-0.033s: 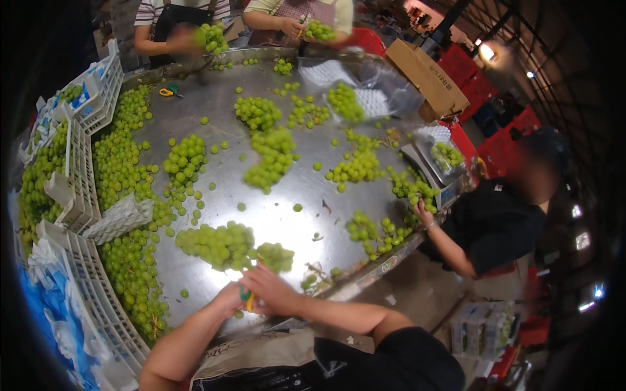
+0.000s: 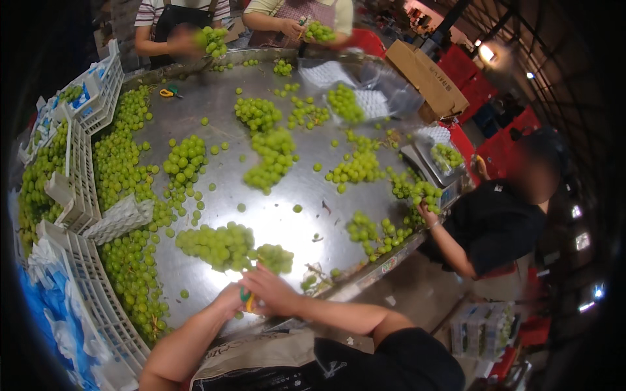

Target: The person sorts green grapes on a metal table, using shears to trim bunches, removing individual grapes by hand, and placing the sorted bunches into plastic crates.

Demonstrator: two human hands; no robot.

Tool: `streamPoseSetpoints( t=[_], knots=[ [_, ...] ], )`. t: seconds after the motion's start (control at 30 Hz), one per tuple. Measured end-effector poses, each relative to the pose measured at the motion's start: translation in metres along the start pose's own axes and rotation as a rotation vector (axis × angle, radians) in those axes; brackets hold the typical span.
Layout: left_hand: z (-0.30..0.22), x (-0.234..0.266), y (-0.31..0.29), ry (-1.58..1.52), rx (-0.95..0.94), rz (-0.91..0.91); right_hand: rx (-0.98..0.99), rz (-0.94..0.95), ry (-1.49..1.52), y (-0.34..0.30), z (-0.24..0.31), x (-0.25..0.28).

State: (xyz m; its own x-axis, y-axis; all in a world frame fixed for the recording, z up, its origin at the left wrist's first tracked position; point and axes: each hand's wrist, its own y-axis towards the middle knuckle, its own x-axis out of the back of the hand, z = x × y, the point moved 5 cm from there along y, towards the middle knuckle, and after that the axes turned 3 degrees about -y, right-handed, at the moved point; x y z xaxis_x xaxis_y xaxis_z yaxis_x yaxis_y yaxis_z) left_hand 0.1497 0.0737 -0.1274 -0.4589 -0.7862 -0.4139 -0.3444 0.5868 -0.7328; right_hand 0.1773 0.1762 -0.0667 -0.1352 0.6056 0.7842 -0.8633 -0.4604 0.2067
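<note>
My left hand (image 2: pixel 228 301) and my right hand (image 2: pixel 274 290) meet at the near edge of a round metal table (image 2: pixel 280 208). Between them sits a small pair of scissors (image 2: pixel 247 299) with green and orange handles; my left hand is curled around it. My right hand lies beside it, fingers stretched toward a small bunch of green grapes (image 2: pixel 274 258). A larger bunch (image 2: pixel 215 244) lies just left of that one. How my right hand grips is hidden.
Many grape bunches and loose grapes cover the table. White plastic crates (image 2: pixel 78 189) with grapes line the left rim. Two people at the far side hold bunches (image 2: pixel 212 40). A person in black (image 2: pixel 495 228) reaches in from the right by a scale (image 2: pixel 437 166). Yellow scissors (image 2: pixel 168 92) lie far left.
</note>
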Motion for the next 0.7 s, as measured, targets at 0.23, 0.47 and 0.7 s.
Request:
streamPoseSetpoints(
  t=[0.23, 0.47, 0.7],
  knots=[
    [0.006, -0.007, -0.008, -0.005, -0.02, -0.068, 0.054, -0.034, 0.003, -0.01, 0.006, 0.002],
    [-0.003, -0.01, -0.023, 0.276, -0.041, -0.037, -0.155, -0.091, 0.091, -0.033, -0.016, 0.022],
    [-0.007, -0.014, -0.027, 0.339, 0.014, -0.011, -0.6, -0.036, 0.178, -0.041, -0.064, 0.029]
  ],
)
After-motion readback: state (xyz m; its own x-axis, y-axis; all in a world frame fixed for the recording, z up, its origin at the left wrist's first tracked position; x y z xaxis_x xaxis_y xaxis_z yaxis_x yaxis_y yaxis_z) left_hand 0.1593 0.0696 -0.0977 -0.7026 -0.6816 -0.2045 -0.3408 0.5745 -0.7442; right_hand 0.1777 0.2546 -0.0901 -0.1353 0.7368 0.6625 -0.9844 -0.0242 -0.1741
